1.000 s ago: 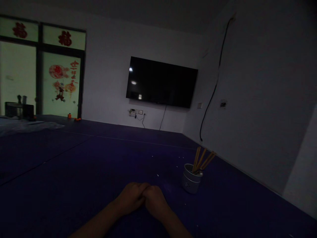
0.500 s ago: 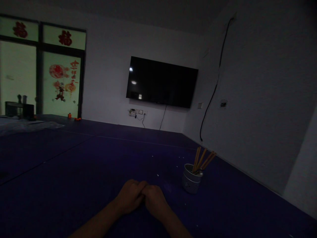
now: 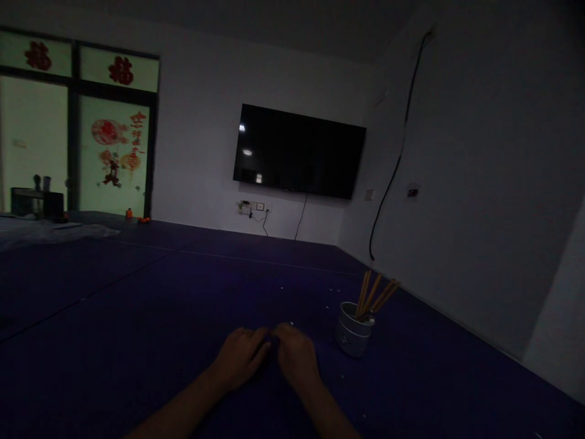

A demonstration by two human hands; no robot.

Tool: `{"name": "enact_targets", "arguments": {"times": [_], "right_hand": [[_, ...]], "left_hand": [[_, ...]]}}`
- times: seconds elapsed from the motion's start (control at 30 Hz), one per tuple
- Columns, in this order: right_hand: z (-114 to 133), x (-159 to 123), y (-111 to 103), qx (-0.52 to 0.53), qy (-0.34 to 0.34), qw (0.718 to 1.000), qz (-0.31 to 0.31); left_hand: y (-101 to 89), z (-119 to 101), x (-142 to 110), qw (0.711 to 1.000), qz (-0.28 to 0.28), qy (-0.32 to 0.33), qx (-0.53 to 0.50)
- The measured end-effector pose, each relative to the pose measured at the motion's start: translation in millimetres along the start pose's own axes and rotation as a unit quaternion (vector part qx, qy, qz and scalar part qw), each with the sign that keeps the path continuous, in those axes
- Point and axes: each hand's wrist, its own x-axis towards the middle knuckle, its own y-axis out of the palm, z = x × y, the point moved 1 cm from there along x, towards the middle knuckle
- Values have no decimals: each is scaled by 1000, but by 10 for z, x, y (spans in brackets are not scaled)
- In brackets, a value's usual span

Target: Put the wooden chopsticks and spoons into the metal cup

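Both hands are low in the middle of the view, over the dark blue-purple tabletop (image 3: 183, 311). My left hand (image 3: 241, 358) points forward and inward, its thumb apart from the loosely bent index finger, with nothing visible in it. My right hand (image 3: 297, 358) is turned inward, back of the hand up. Its fingers bend down towards the left fingertips and are mostly hidden, so I cannot see whether they hold anything. A narrow gap lies between the hands. Right of my right hand, untouched, stands a grey cup (image 3: 353, 335) with several thin wooden sticks (image 3: 375, 297) leaning in it.
Small white scraps (image 3: 282, 288) dot the tabletop. At the far left are a crumpled clear plastic sheet (image 3: 86, 231), a black holder (image 3: 37, 203) and small orange items (image 3: 143, 220). A television (image 3: 299, 152) hangs on the back wall; a black cable (image 3: 386, 198) hangs along the right wall.
The hands were touching, fingers overlapped. Now they are slightly apart, my right hand having shifted right and a little forward. The cup with its sticks has not moved.
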Motion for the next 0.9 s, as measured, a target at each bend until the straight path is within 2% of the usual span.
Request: {"name": "enact_targets", "arguments": {"times": [0.07,0.17,0.3,0.53,0.9], "right_hand": [[-111,15,-97,-36,83,992,-87],[-285,26,-282,-142,206,953,-170],[-471,31,-483,-245,310,909,-135],[-609,29,-587,-239,354,903,-55],[-718,22,-642,-233,376,896,-34]], "left_hand": [[-14,-10,10,1000,0,1,9],[-13,-29,25,1000,12,14,13],[20,-29,32,999,17,26,28],[38,-11,24,998,18,31,47],[36,-13,36,998,21,35,49]]}}
